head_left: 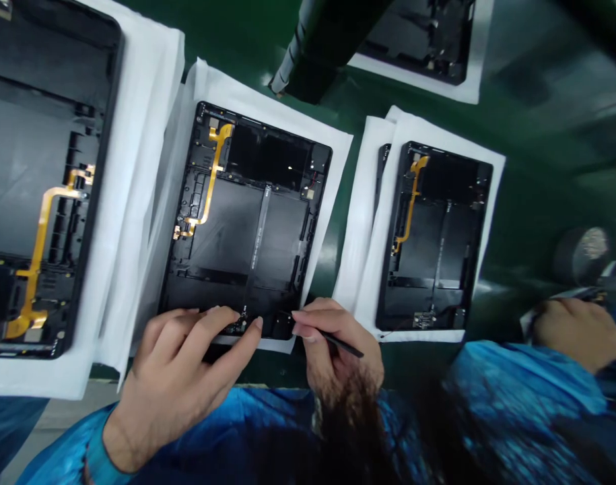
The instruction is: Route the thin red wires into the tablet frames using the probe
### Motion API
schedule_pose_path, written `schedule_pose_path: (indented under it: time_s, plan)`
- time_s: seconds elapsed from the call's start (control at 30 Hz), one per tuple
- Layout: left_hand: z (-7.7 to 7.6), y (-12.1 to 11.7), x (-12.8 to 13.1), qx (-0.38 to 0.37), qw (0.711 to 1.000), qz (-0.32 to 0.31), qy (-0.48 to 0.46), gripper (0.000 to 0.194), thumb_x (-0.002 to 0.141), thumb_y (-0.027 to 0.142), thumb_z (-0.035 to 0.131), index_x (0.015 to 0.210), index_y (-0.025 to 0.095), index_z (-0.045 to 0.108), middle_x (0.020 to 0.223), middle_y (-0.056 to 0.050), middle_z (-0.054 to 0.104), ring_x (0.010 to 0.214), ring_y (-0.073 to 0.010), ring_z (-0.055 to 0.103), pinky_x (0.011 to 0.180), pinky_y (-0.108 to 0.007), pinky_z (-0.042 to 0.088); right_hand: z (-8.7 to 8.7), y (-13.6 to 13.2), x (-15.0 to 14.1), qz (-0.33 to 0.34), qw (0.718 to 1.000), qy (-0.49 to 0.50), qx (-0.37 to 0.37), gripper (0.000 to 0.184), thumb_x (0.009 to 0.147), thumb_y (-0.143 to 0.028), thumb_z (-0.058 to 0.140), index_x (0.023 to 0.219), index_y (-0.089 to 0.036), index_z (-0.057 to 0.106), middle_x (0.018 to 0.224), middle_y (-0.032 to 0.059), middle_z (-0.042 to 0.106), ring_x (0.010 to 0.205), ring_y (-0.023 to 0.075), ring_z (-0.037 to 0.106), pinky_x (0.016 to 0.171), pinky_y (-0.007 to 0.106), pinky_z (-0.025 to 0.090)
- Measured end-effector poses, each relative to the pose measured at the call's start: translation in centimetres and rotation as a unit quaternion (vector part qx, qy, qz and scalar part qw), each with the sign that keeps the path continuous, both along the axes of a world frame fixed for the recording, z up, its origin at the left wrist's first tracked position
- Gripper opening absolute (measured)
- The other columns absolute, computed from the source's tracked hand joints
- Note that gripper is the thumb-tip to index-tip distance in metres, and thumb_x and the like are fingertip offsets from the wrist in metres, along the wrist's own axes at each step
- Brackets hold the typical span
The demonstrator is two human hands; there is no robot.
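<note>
1. While our left hand (169, 397) presses its spread fingers on the lower edge of a black tablet housing (247, 222), apparently steadying it, our right hand (338, 350) pinches a slim black pick (340, 342) near the housing's 5 o'clock corner.
2. A white protective sheet (267, 101) seemingly shields the housing from the green work mat (540, 202).
3. A co-worker's hand (575, 330) rests at 4 o'clock.

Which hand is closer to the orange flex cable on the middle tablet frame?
Left hand: below the cable's lower end, at the frame's bottom edge. Right hand: farther off, at the frame's lower right corner.
</note>
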State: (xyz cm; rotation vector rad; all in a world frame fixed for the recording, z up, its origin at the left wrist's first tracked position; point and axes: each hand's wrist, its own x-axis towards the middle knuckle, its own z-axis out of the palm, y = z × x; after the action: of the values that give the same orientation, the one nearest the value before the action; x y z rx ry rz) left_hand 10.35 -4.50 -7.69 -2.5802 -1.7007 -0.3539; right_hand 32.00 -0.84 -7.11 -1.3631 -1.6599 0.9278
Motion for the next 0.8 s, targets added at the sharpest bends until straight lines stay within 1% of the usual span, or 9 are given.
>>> schedule_pose_path:
  time_s: [0.1,0.17,0.27,0.37,0.5,0.6,0.67,0.73,0.8]
  plan:
    - [0.1,0.3,0.3,0.003,1.0,-0.008,0.005,0.039,0.112,0.038,0.033,0.146,0.049,0.048,0.149,0.015,0.043,0.146,-0.0257,0.04,0.092,-0.04,0.063,0.0,-0.1,-0.2,-0.01,1.0,0.002,0.013,0.018,0.094,-0.016,0.061,0.106,-0.024,0.072,0.086,0.0032,0.077,0.072,0.0176,0.07,0.063,0.031,0.061]
    - [0.3,0.6,0.4,-0.015,0.999,-0.003,-0.035,0.038,0.113,0.036,0.033,0.144,0.05,0.05,0.143,0.015,0.048,0.144,-0.0234,0.042,0.085,-0.037,0.06,0.0,-0.2,-0.4,-0.024,1.0,-0.004,0.02,0.018,0.094,-0.015,0.061,0.105,-0.024,0.072,0.086,0.0034,0.077,0.072,0.0175,0.07,0.063,0.03,0.061]
    - [0.6,0.9,0.5,-0.051,0.995,0.012,-0.088,0.038,0.114,0.033,0.034,0.141,0.051,0.052,0.132,0.014,0.056,0.136,-0.0182,0.049,0.076,-0.037,0.054,0.1,-0.2,-0.5,-0.033,0.999,-0.009,0.024,0.018,0.094,-0.016,0.061,0.105,-0.024,0.072,0.084,0.0029,0.075,0.071,0.018,0.07,0.06,0.03,0.06]
    - [0.8,1.0,0.7,-0.05,0.994,0.016,-0.098,0.036,0.115,0.034,0.033,0.141,0.049,0.053,0.126,0.012,0.059,0.132,-0.0179,0.053,0.072,-0.038,0.049,0.3,0.1,-0.5,-0.023,0.999,-0.017,0.03,0.017,0.094,-0.016,0.058,0.103,-0.023,0.071,0.079,0.0022,0.072,0.067,0.018,0.068,0.056,0.031,0.058]
    - [0.8,1.0,0.9,-0.041,0.996,0.016,-0.081,0.033,0.117,0.042,0.032,0.139,0.048,0.056,0.123,0.012,0.061,0.135,-0.0205,0.05,0.067,-0.036,0.046,0.5,0.4,-0.6,0.002,0.998,-0.035,0.061,0.016,0.092,-0.012,0.057,0.099,-0.021,0.069,0.073,0.0002,0.068,0.063,0.0167,0.066,0.055,0.03,0.056]
    - [0.9,0.9,0.9,-0.039,0.996,0.023,-0.077,0.034,0.118,0.043,0.031,0.137,0.046,0.058,0.128,0.013,0.059,0.14,-0.0209,0.045,0.064,-0.034,0.042,0.6,0.5,-0.7,-0.009,0.999,-0.031,0.042,0.016,0.091,-0.011,0.056,0.097,-0.021,0.068,0.075,0.0002,0.07,0.064,0.016,0.067,0.056,0.029,0.056]
    - [0.9,0.9,0.9,-0.039,0.996,0.023,-0.074,0.034,0.118,0.041,0.03,0.137,0.046,0.058,0.132,0.013,0.056,0.143,-0.0207,0.04,0.063,-0.033,0.041,0.6,0.4,-0.7,-0.015,0.999,-0.015,0.027,0.018,0.092,-0.01,0.056,0.099,-0.021,0.068,0.075,0.0002,0.07,0.066,0.016,0.068,0.056,0.028,0.057]
    - [0.9,0.9,0.9,-0.041,0.996,0.024,-0.07,0.033,0.118,0.042,0.032,0.137,0.045,0.058,0.135,0.013,0.055,0.146,-0.0212,0.037,0.062,-0.033,0.042,0.7,0.3,-0.6,-0.003,1.0,-0.015,0.023,0.019,0.092,-0.01,0.058,0.103,-0.021,0.069,0.076,0.0008,0.071,0.067,0.0161,0.069,0.056,0.028,0.057]
    - [1.0,1.0,1.0,-0.04,0.997,0.021,-0.064,0.033,0.117,0.043,0.032,0.135,0.043,0.06,0.136,0.014,0.054,0.147,-0.0241,0.034,0.062,-0.032,0.044,0.7,0.2,-0.5,0.024,0.999,-0.037,0.027,0.021,0.091,-0.009,0.06,0.105,-0.02,0.069,0.078,0.0014,0.072,0.067,0.0163,0.069,0.057,0.029,0.058]
